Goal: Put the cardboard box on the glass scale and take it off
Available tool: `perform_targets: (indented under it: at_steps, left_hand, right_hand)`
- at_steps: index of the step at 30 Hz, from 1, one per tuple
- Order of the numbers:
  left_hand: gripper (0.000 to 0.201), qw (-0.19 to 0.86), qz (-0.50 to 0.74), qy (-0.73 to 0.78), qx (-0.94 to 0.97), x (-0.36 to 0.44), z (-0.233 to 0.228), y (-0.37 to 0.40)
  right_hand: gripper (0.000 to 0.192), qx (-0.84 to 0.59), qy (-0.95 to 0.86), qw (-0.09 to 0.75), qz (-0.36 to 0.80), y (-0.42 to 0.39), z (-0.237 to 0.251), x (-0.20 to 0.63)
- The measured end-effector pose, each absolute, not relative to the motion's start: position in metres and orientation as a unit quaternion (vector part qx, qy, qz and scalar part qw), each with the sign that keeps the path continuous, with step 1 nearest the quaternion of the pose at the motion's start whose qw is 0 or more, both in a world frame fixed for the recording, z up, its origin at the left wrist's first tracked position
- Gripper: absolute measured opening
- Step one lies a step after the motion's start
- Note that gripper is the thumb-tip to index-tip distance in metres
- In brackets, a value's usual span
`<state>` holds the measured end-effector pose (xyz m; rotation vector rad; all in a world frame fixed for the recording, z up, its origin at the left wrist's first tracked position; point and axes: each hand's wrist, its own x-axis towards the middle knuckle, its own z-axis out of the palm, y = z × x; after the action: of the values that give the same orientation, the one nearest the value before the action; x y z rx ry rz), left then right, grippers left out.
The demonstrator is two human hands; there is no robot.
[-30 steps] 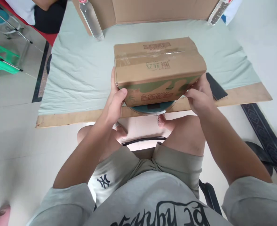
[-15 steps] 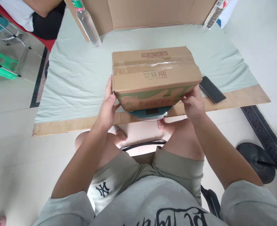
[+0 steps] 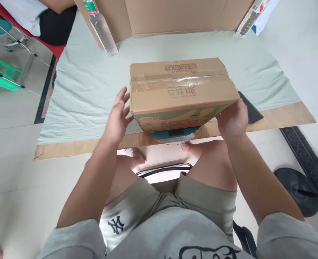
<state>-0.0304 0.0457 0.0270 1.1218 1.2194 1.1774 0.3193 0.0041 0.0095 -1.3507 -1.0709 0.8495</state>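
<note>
A taped brown cardboard box (image 3: 182, 88) with coconut print and a green front rests on a round glass-edged scale (image 3: 175, 133) with a dark display. The scale's front edge shows below the box, over the table's front edge. To the left of the box is my left hand (image 3: 118, 117), its fingers apart and the fingertips close to the box's side; whether they touch is unclear. My right hand (image 3: 233, 118) grips the lower right corner of the box, with some fingers hidden behind it. A dark phone (image 3: 252, 109) lies beside my right hand, partly covered.
The table has a pale green cloth (image 3: 75, 108) and a bare wooden front edge (image 3: 288, 114). Cardboard panels (image 3: 180, 16) stand at the back, with a clear bottle (image 3: 103, 32) on the left and another bottle (image 3: 249, 21) on the right. Another person's arm (image 3: 58, 4) shows at upper left.
My left hand has come off the box's left side and its fingers have spread. The box's right end and my right hand have shifted slightly right, covering more of the phone.
</note>
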Motion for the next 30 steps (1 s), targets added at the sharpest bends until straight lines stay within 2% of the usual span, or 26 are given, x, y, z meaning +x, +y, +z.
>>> perform_targets:
  at_steps: [6, 10, 14, 20, 26, 30]
  left_hand:
    - [0.062, 0.511, 0.53, 0.503, 0.452, -0.05, 0.017, 0.03]
    - [0.068, 0.477, 0.549, 0.463, 0.507, -0.043, 0.024, -0.008]
    - [0.052, 0.446, 0.617, 0.441, 0.475, -0.048, 0.035, -0.04]
    - [0.067, 0.557, 0.577, 0.471, 0.368, -0.041, 0.016, -0.042]
    - [0.066, 0.613, 0.627, 0.394, 0.277, -0.022, 0.011, -0.006]
    - [0.052, 0.617, 0.607, 0.372, 0.336, -0.008, 0.012, 0.018]
  right_hand:
    - [0.078, -0.589, -0.449, 0.569, 0.358, -0.012, 0.002, 0.335]
    - [0.064, -0.544, -0.412, 0.637, 0.359, -0.041, 0.013, 0.313]
    - [0.046, -0.512, -0.351, 0.692, 0.369, -0.07, 0.024, 0.3]
    - [0.042, -0.511, -0.231, 0.709, 0.428, -0.076, 0.006, 0.298]
    - [0.049, -0.445, -0.148, 0.765, 0.441, -0.04, 0.001, 0.296]
    - [0.03, -0.451, -0.209, 0.745, 0.444, -0.014, 0.01, 0.289]
